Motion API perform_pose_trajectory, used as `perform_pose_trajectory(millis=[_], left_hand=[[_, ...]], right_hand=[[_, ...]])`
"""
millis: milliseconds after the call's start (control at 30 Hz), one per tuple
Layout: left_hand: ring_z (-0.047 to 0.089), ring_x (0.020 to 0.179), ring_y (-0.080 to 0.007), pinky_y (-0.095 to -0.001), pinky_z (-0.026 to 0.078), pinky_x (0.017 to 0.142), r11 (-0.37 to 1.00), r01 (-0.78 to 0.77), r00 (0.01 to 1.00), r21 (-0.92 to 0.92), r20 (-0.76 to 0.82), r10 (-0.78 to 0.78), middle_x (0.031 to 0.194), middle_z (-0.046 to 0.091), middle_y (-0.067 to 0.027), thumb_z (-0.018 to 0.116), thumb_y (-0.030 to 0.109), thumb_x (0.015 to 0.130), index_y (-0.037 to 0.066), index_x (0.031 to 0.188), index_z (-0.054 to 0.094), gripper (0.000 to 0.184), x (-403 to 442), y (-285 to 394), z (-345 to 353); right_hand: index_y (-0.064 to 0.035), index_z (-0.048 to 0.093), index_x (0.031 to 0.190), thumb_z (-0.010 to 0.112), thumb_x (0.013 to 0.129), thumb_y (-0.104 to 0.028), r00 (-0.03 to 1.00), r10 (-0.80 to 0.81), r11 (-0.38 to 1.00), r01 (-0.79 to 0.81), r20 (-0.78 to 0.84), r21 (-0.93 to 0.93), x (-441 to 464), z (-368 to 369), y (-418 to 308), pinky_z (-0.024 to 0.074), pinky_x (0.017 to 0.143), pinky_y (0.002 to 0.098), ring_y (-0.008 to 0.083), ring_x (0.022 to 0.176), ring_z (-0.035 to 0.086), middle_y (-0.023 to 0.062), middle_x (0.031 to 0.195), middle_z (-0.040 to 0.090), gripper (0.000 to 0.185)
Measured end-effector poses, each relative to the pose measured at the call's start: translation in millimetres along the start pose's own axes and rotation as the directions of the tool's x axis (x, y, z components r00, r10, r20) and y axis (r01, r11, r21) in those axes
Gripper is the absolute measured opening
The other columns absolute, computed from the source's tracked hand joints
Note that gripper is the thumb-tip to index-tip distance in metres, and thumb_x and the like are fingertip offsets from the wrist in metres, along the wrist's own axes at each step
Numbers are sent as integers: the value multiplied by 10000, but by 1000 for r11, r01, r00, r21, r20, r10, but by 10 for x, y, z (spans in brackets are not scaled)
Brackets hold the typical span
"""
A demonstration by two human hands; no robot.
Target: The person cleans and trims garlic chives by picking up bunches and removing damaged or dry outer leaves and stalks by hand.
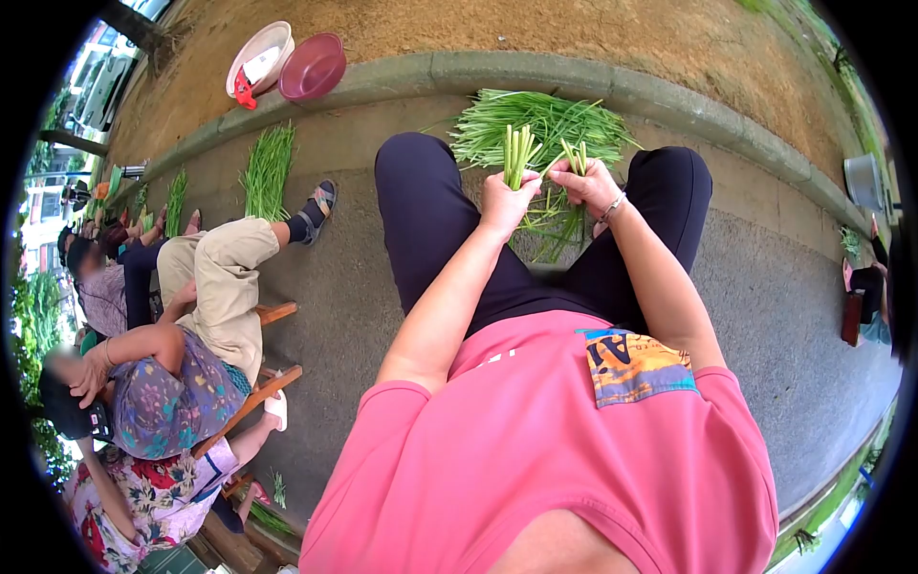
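My left hand (pixel 507 203) is closed around a bunch of green stalks (pixel 519 148) that look like garlic chives, their pale cut ends pointing up and away from me. Close beside it, my right hand (pixel 590 184) pinches a smaller bunch of the same stalks (pixel 575 155). The fingertips of both hands nearly meet between my knees. Beyond them a large heap of long green leaves (pixel 535 124) lies on the pavement near the curb. Loose leaves (pixel 555 228) hang or lie below my hands; which of them belong to the held bunches I cannot tell.
A concrete curb (pixel 545 72) runs behind the heap, with bare soil past it. A pink basin (pixel 260 57) and a dark red basin (pixel 313 67) stand at upper left. Seated people (pixel 182 383) and another green pile (pixel 271 172) are on the left; a metal pot (pixel 863 182) is far right.
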State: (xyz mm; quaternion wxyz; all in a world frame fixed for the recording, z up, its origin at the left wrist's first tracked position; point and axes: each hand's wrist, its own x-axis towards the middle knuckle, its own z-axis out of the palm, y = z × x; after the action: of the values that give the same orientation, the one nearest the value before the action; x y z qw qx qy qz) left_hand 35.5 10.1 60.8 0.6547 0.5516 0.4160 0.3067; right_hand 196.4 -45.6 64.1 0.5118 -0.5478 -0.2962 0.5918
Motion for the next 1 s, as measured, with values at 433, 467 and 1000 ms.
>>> perform_pose_trajectory(millis=[433, 467, 1000], left_hand=[[589, 594, -101, -231, 460, 562, 955, -108, 992, 275, -31, 121, 652, 630, -50, 637, 74, 737, 18, 801, 656, 87, 12, -31, -6], [588, 592, -101, -233, 460, 562, 962, -96, 994, 255, -24, 106, 652, 630, -49, 637, 75, 738, 16, 798, 655, 86, 16, -22, -5], [425, 418, -49, -179, 322, 385, 991, 75, 996, -108, -45, -80, 653, 597, -51, 609, 52, 776, 7, 836, 631, 78, 21, 101, -81]], right_hand=[[-47, 638, 749, 698, 722, -128, 999, 28, 999, -29, -32, -44, 20, 11, 12, 257, 365, 197, 37, 395, 366, -39, 535, 496, 104], [-44, 634, 747, 696, 723, -126, 999, 41, 999, -41, -18, -7, 11, 9, 2, 258, 365, 199, 41, 397, 369, -36, 537, 496, 106], [-58, 620, 754, 689, 745, -167, 990, 46, 999, -47, -131, -8, 9, -163, -31, 262, 360, 206, 38, 384, 355, -48, 535, 484, 129]])
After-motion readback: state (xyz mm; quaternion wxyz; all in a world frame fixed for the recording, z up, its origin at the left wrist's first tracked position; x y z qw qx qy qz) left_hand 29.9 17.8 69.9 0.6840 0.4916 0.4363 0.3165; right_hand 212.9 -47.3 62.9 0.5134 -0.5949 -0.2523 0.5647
